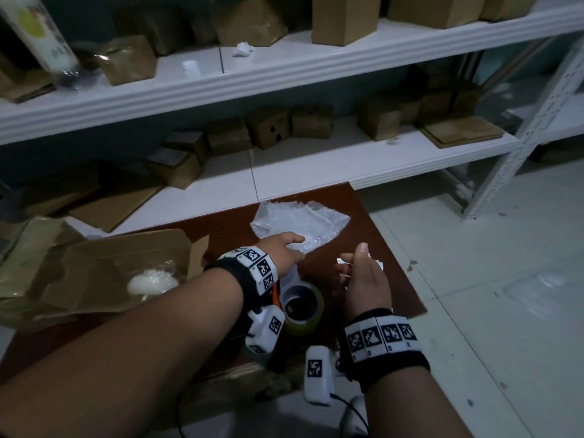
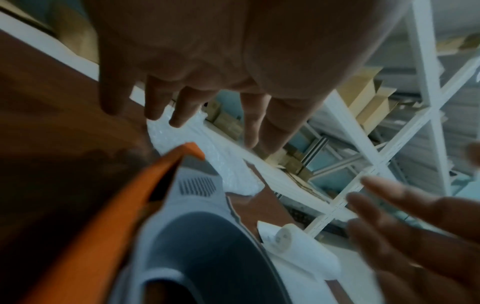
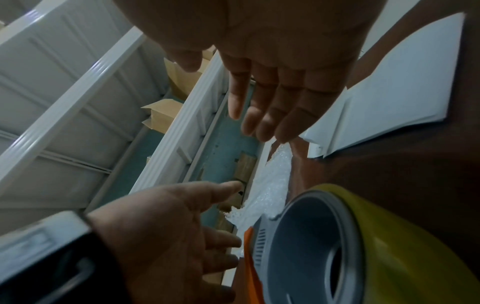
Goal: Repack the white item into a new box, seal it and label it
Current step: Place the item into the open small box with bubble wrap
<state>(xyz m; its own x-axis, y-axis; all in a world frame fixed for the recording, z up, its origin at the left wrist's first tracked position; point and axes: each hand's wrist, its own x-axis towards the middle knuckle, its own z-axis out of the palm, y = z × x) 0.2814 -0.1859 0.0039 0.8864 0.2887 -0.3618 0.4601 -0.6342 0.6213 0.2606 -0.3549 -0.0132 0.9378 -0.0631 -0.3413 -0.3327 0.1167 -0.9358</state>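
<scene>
Both hands spread, holding nothing, over the brown table (image 1: 384,222)
Left hand (image 1: 282,251) reaches the bubble wrap (image 1: 300,221); right hand (image 1: 363,281) hovers near; white item (image 1: 151,281) lies in the open box (image 1: 104,267), far left

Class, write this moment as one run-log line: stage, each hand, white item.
stage: reaching for bubble wrap | left hand: open, at wrap | right hand: open, empty | white item: in open box

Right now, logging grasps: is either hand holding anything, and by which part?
Nothing is held. The left hand reaches open over the bubble wrap; the right hand hovers open.
</scene>
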